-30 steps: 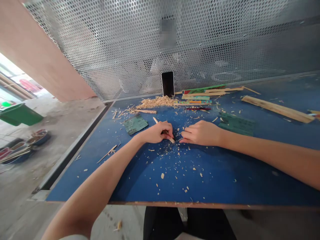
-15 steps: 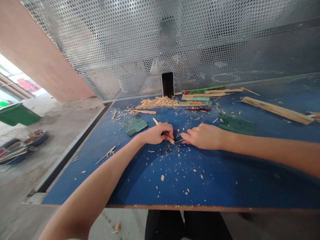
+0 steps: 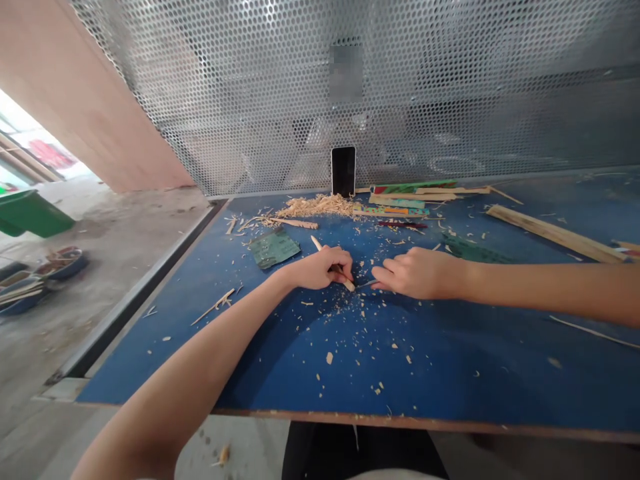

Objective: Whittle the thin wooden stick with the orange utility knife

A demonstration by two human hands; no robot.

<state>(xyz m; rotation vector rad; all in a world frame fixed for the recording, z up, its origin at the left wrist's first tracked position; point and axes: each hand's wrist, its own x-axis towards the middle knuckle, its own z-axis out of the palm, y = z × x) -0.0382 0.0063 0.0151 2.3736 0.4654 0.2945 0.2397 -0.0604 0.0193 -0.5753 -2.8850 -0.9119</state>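
My left hand (image 3: 327, 268) is closed around a pale wooden stick (image 3: 315, 242), pressing it down near the middle of the blue table (image 3: 480, 360). One end of the stick points away from me; its near end comes out below the fingers. To the right, my right hand (image 3: 417, 273) is closed on a thin metal knife (image 3: 367, 285). Its narrow blade reaches toward the stick's near end, and whether it touches is too small to tell. The knife's handle is hidden in my fingers. Small wood chips (image 3: 329, 358) lie scattered under and in front of both hands.
A heap of shavings (image 3: 320, 205) lies before a phone (image 3: 343, 172) propped against the perforated metal panel (image 3: 250, 100). Sandpaper (image 3: 275, 247) is left of my hands, another piece (image 3: 475, 249) behind my right forearm. Wood strips (image 3: 440, 195) and a plank (image 3: 555, 233) lie behind.
The camera view has shifted slightly. My right hand and the knife sit a touch farther from the stick's near end; my left hand keeps its hold on the stick.
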